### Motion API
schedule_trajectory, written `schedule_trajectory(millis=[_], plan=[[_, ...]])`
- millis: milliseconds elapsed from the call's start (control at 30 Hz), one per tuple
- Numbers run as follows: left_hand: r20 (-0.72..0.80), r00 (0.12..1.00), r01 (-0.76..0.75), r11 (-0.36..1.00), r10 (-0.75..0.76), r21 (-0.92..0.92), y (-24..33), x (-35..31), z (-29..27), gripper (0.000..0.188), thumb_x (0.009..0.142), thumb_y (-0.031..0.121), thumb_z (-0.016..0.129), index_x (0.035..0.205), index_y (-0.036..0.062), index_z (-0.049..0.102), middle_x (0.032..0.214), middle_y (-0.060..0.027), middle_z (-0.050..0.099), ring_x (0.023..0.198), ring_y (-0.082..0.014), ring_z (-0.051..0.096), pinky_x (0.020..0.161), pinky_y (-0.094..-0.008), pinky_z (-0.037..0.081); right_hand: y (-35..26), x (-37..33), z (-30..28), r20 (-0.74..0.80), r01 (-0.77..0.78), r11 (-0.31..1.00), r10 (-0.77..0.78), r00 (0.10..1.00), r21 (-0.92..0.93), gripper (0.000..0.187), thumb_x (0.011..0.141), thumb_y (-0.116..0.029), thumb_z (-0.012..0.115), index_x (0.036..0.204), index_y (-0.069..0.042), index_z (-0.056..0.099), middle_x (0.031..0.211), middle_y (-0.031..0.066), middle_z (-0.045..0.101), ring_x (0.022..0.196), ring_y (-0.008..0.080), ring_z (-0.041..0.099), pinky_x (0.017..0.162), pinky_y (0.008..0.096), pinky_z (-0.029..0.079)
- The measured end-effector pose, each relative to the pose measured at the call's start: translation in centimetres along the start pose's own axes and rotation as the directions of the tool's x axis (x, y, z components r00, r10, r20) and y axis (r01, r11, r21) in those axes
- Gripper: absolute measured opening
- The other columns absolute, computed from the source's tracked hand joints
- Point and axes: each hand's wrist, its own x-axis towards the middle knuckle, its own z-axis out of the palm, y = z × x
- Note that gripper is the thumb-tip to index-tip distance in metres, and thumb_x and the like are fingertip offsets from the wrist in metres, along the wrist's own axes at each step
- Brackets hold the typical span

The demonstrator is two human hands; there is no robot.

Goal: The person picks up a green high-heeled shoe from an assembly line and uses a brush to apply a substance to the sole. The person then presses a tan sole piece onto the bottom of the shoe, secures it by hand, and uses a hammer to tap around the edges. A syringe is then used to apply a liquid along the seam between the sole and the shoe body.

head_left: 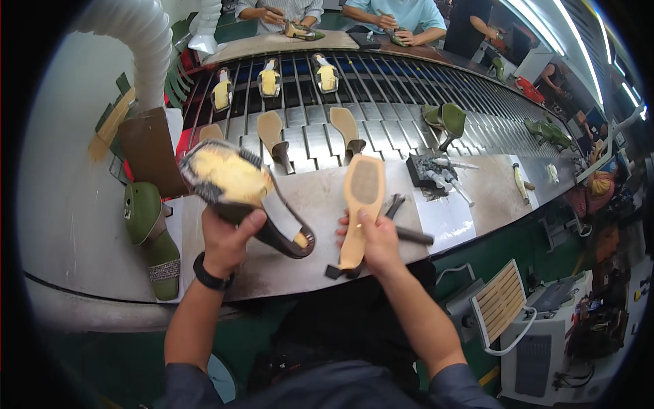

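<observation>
My left hand (226, 240), with a dark band on its wrist, grips a lasted shoe upper (228, 176) turned bottom up. Its underside shows a yellowish patch, dark gathered edges and a pale shank strip. In my right hand (380, 240) is a tan shoe sole (360, 204), held by its narrow middle with the wide end away from me. A dark heel piece shows at its near end. The upper and the sole are apart. Behind my right hand lies a hammer (415, 236) on the worktable, partly hidden by the hand and sole.
A roller conveyor (306, 142) beyond the worktable (306, 194) carries several soles and lasted uppers. Green shoes (146, 215) stand at left; a dark holder with brushes (429, 174) sits at right. A white duct (146, 58) hangs at left. Co-workers (409, 17) handle shoes across the conveyor.
</observation>
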Motion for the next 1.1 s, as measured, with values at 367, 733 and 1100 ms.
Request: schedule_trajectory(millis=[367,733,1100], plan=[[0.085,0.949,0.296,0.768,-0.303,-0.568,-5.4,2.5,2.7,0.053,0.101,0.040,0.070,0.134,-0.0001,0.060,0.122,-0.0064,0.070,0.109,-0.0159,0.067,0.099,-0.0330,0.052,-2.6,4.5,1.3,-0.003,0.156,0.694,-0.223,0.975,-0.703,0.040,0.099,-0.024,0.071,0.125,0.004,0.061,0.091,0.0135,0.070,0.076,0.0256,0.072,0.068,0.0391,0.059],[0.023,0.953,0.265,0.798,-0.301,-0.542,-5.7,2.6,3.0,0.050,0.102,0.040,0.066,0.131,0.0007,0.062,0.122,-0.0062,0.070,0.109,-0.0138,0.067,0.098,-0.0308,0.052,-0.4,0.4,1.4,0.325,0.312,0.903,-0.213,0.922,-0.295,0.044,0.110,-0.034,0.054,0.085,0.001,0.064,0.060,0.0043,0.056,0.052,0.0095,0.046,0.051,0.0253,0.037],[-0.014,0.966,0.173,0.682,-0.260,-0.711,-5.6,2.2,4.1,0.046,0.105,0.037,0.062,0.135,0.0018,0.056,0.129,-0.0080,0.065,0.112,-0.0128,0.062,0.095,-0.0303,0.051,-0.7,0.8,3.2,0.136,0.118,0.920,-0.072,0.988,-0.374,0.045,0.106,-0.026,0.059,0.067,-0.004,0.055,0.053,-0.0011,0.047,0.046,0.0061,0.039,0.046,0.0242,0.036]])
